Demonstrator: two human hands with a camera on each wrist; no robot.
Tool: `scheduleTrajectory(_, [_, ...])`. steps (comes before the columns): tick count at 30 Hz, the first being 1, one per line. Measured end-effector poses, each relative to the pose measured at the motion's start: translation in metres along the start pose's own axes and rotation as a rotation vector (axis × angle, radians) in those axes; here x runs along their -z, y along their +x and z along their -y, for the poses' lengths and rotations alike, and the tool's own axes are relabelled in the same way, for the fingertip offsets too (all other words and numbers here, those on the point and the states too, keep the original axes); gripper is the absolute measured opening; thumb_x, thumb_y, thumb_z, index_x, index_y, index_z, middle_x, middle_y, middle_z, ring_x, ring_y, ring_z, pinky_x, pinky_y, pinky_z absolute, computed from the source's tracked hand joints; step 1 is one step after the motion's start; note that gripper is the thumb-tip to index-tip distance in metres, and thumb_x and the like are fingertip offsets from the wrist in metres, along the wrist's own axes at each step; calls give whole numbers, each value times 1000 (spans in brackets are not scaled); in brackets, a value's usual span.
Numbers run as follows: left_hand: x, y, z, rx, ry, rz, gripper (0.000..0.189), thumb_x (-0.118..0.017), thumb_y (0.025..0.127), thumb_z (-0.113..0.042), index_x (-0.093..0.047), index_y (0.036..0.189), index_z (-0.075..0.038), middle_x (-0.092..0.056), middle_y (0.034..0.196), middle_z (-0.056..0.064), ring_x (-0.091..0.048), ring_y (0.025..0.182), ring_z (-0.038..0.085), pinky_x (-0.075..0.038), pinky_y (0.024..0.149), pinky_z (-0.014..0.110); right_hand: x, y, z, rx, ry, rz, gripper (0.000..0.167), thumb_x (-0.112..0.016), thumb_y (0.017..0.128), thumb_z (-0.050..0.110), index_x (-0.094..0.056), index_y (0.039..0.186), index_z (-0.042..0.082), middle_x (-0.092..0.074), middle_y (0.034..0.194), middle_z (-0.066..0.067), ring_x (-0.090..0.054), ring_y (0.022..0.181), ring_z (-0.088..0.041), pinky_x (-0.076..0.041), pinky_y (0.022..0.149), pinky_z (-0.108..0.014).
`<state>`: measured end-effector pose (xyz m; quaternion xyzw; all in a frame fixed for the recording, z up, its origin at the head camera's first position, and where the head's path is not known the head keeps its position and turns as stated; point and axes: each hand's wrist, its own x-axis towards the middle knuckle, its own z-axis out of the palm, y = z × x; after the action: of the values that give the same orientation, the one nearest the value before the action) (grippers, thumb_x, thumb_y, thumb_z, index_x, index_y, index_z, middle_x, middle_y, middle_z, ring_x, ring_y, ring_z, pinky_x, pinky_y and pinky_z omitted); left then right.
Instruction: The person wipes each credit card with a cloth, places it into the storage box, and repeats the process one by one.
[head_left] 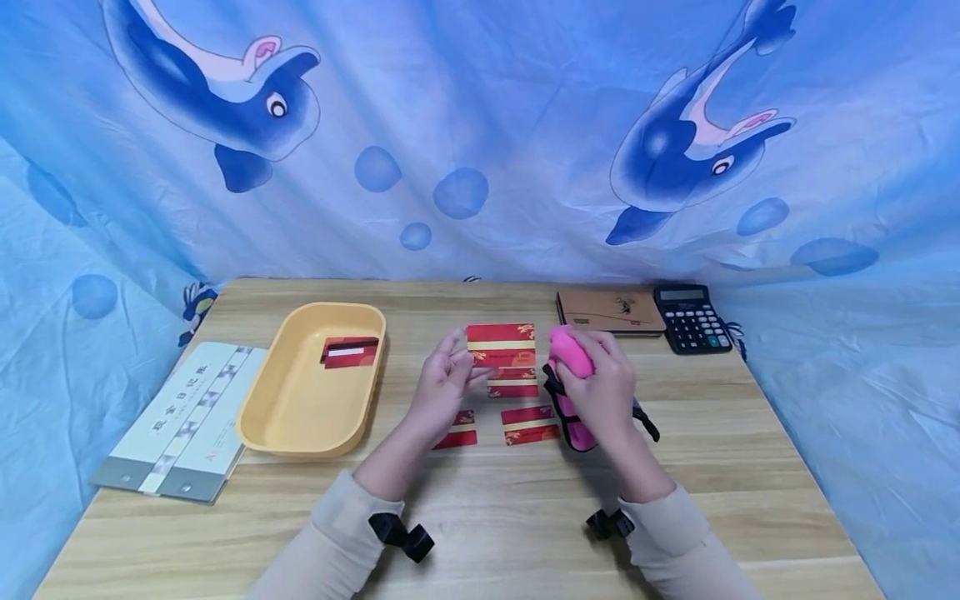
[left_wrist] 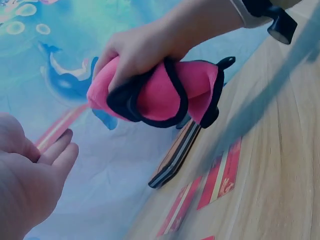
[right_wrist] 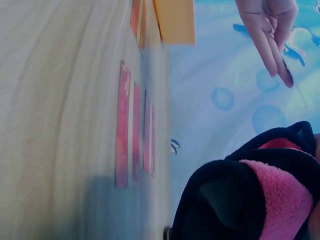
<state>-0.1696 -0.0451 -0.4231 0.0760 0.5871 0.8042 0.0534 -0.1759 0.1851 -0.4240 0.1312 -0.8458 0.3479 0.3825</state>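
Head view | left hand (head_left: 441,383) pinched a red card (head_left: 501,335) right of yellow tray (head_left: 307,408) | right hand (head_left: 606,383) gripped pink cloth (head_left: 570,353), farther right

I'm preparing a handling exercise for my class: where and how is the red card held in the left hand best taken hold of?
Probably pinch the red card by its right edge, coming from the right in the head view: it is thin and flat, raised off the table, and the left hand holds its left side.
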Motion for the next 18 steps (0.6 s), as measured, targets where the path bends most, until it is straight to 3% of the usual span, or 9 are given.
scheduleTrajectory(2, [1, 1, 0, -29, 15, -13, 49, -46, 107, -4, -37, 153, -19, -60, 90, 10, -69, 107, 37, -50, 103, 50, 2, -2, -4, -17, 14, -16, 47, -89, 69, 0, -76, 114, 3, -70, 104, -16, -68, 88, -33, -59, 70, -51])
scheduleTrajectory(4, [1, 1, 0, -47, 47, -22, 47, -48, 107, -4, -41, 150, -21, -58, 84, 9, -69, 105, 38, -51, 102, 52, 4, -3, -6, -34, 28, -26, 47, -89, 69, 0, -76, 114, 3, -70, 103, -16, -68, 89, -33, -59, 71, -51])
scheduleTrajectory(7, [2, 1, -1, -53, 113, -18, 37, -49, 107, -7, -50, 142, -15, -70, 109, 13, -68, 110, 34, -53, 101, 47, 5, -4, -9, -46, 47, -46, 45, -89, 70, 1, -76, 113, 3, -71, 102, -15, -69, 88, -32, -58, 70, -49])
scheduleTrajectory(10, [4, 0, -1, -39, 166, -11, 32, -50, 107, -10, -56, 138, -9, -68, 128, 12, -65, 118, 26, -54, 100, 35, 7, -4, -12, -51, 59, -65, 43, -89, 71, 2, -77, 112, 3, -72, 100, -15, -69, 86, -32, -56, 67, -47])
scheduleTrajectory(18, [9, 1, 2, -61, 202, -30, 36, -49, 105, -10, -59, 140, -6, -63, 135, 14, -61, 125, 23, -53, 97, 23, 8, -4, -17, -80, 63, -73, 43, -88, 71, 1, -76, 111, 1, -71, 101, -16, -68, 86, -33, -56, 66, -48])
